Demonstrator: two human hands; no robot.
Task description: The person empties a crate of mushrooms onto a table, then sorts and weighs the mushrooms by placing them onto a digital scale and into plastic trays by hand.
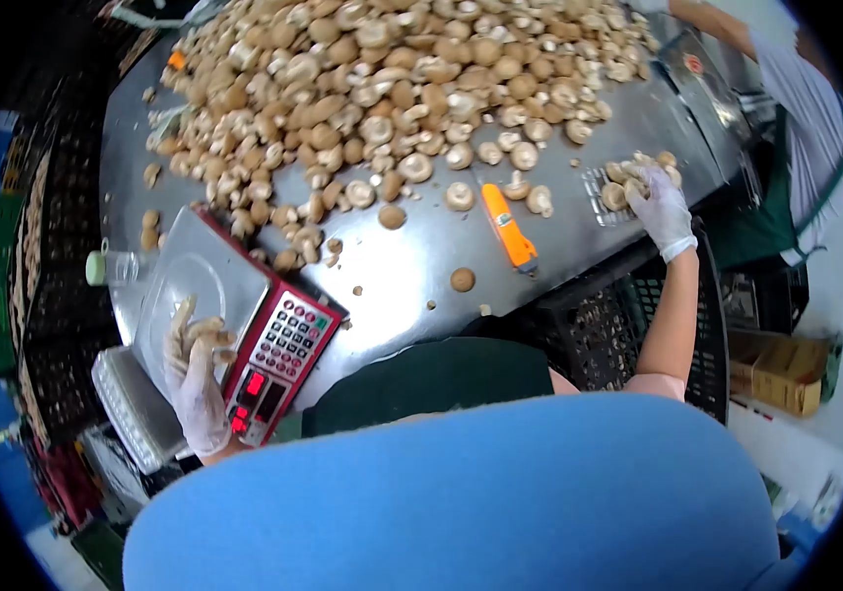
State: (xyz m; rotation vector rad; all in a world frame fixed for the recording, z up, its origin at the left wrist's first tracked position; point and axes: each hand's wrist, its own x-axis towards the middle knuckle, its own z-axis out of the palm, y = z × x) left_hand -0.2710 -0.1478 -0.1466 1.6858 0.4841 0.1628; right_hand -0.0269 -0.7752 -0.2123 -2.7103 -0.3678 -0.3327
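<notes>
The grip of the left hand [197, 379] is not certain: its gloved fingers are bent loosely and a little apart over the plate of the red scale [288, 335], and I cannot tell if they hold something small. The right hand [660, 209], also gloved, has its fingers bent down onto the mushrooms [614, 196] in the clear tray [596, 197]; whether it pinches one is hidden.

This tray lies flat on the metal table [382, 295], toward the right edge. For good handling here, I think the finger pads should press only lightly, because the caps can bruise or break. Each mushroom should sit beside its neighbour, inside the tray wall. A light touch is also better because the tray looks thin and could slide.

The left forearm is mostly out of sight, with its hand reaching forward. The right arm extends forward and outward, the wrist almost straight, the palm facing down.

Between the hands lies an orange tool [508, 227], and farther away the big mushroom pile [392, 84].
</notes>
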